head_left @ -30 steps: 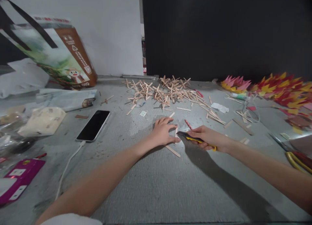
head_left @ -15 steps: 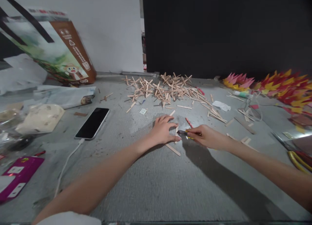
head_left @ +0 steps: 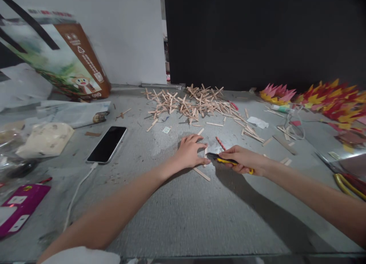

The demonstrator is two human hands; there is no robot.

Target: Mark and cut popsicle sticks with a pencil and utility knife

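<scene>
Left hand [head_left: 189, 151] pinches a flat pale wooden stick [head_left: 205, 152], long axis fore-and-aft; right hand [head_left: 242, 160] grips a black-and-yellow tool [head_left: 228, 161], tip pointing left; grey bench [head_left: 177, 218] reaches its near edge

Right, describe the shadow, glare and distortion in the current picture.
Head view: a dark shadow stretches across the table below the right hand and forearm; head view: a pale sheen lies between that hand and the left hand; head view: the shopping bag slants, possibly lens distortion; head view: the paper petals look soft.
</scene>
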